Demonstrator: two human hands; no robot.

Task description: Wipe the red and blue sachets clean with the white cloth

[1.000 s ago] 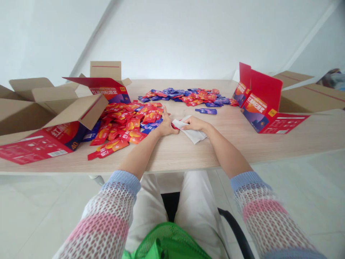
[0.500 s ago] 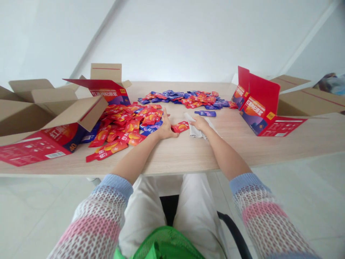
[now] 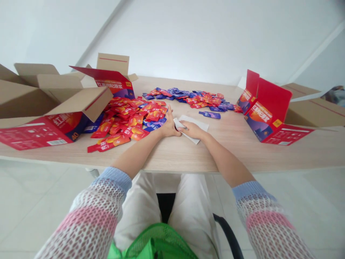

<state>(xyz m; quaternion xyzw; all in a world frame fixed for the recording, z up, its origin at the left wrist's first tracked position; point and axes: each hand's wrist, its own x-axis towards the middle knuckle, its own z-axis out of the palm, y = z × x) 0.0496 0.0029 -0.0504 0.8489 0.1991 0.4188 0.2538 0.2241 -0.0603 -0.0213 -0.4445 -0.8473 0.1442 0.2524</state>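
Note:
My right hand (image 3: pixel 192 130) presses a white cloth (image 3: pixel 198 124) against the table, its fingers closed on the cloth. Beside it stands my left hand (image 3: pixel 169 126), fingers and thumb spread, the thumb close to the cloth's left edge. Any sachet under the cloth is hidden from view. Just left of my left hand lies a heap of mostly red sachets (image 3: pixel 132 120) with a blue sachet (image 3: pixel 155 124) at its right edge. A single blue sachet (image 3: pixel 210 114) lies flat beyond my right hand.
Red and blue sachets (image 3: pixel 188 97) form a long pile at the back. Open cartons stand at the left (image 3: pixel 54 133), behind the heap (image 3: pixel 114 84) and at the right (image 3: pixel 265 115). The table's front edge (image 3: pixel 178 169) runs above my lap.
My right hand has slid left with the cloth, right up to my left hand. The red sachet that showed between my hands is covered now. The view has shifted slightly.

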